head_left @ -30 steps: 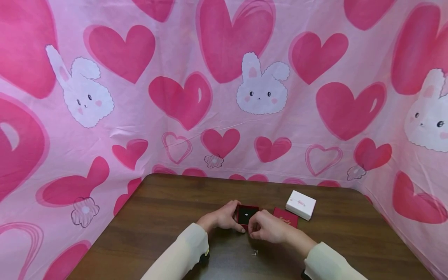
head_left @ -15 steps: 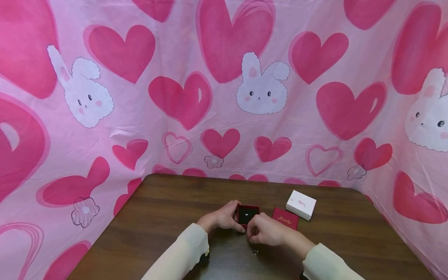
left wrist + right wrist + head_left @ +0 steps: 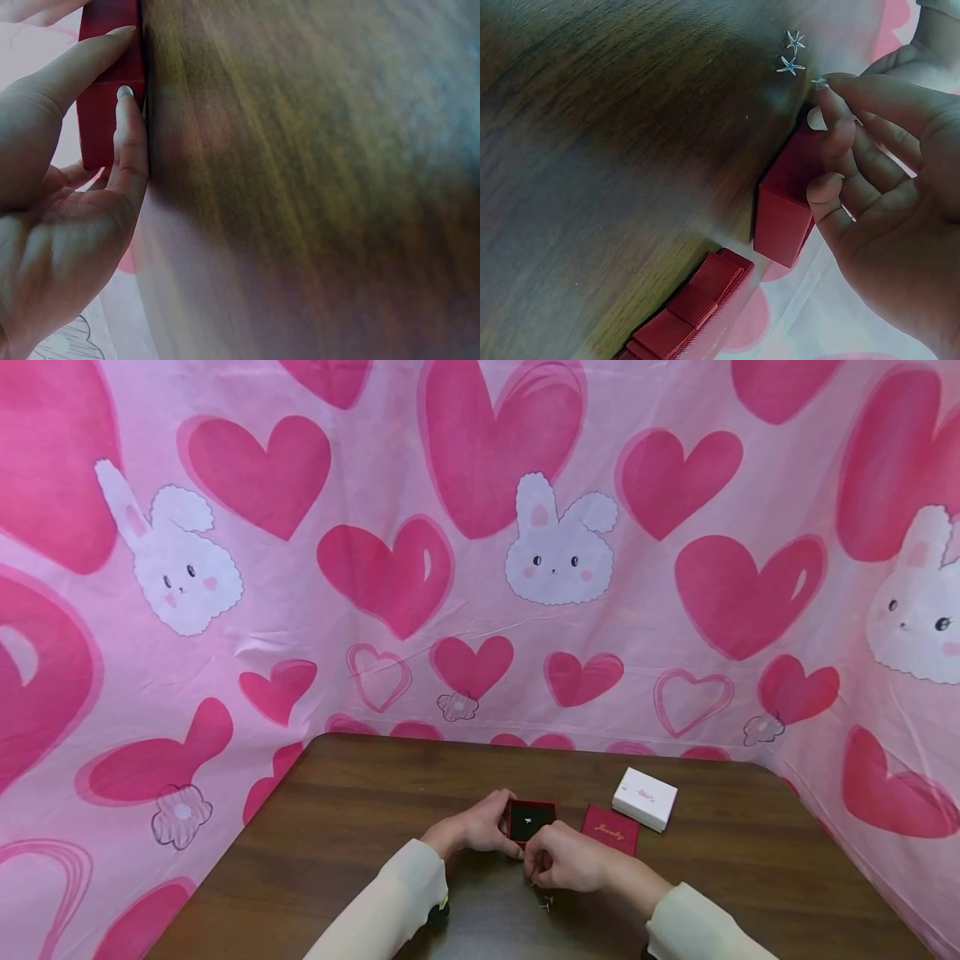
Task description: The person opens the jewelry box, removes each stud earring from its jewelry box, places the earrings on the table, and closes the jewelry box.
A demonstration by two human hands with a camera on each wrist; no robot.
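My left hand [image 3: 486,823] grips the side of a small red jewelry box [image 3: 111,112], thumb and fingers around it. A black insert [image 3: 538,828] fills the box, and a tiny silvery piece [image 3: 528,820] sits on it. Just in front of the box's near right corner is my right hand [image 3: 567,857]. Its thumb and forefinger pinch a tiny silvery starfish earring [image 3: 820,82], mostly covered by the fingertips. Close by on the table lie two more starfish earrings, one [image 3: 790,66] beside the other [image 3: 795,40].
To the right of the box lies a red lid [image 3: 611,831] with gold lettering; a red ribbon bow [image 3: 684,309] shows on it in the right wrist view. Behind it stands a white box [image 3: 645,798]. A pink heart-patterned cloth [image 3: 480,610] hangs around the brown table [image 3: 420,777].
My right hand has drawn slightly toward me and left, away from the box's near right corner, uncovering more of the insert and the lid. The left hand has stayed on the box.
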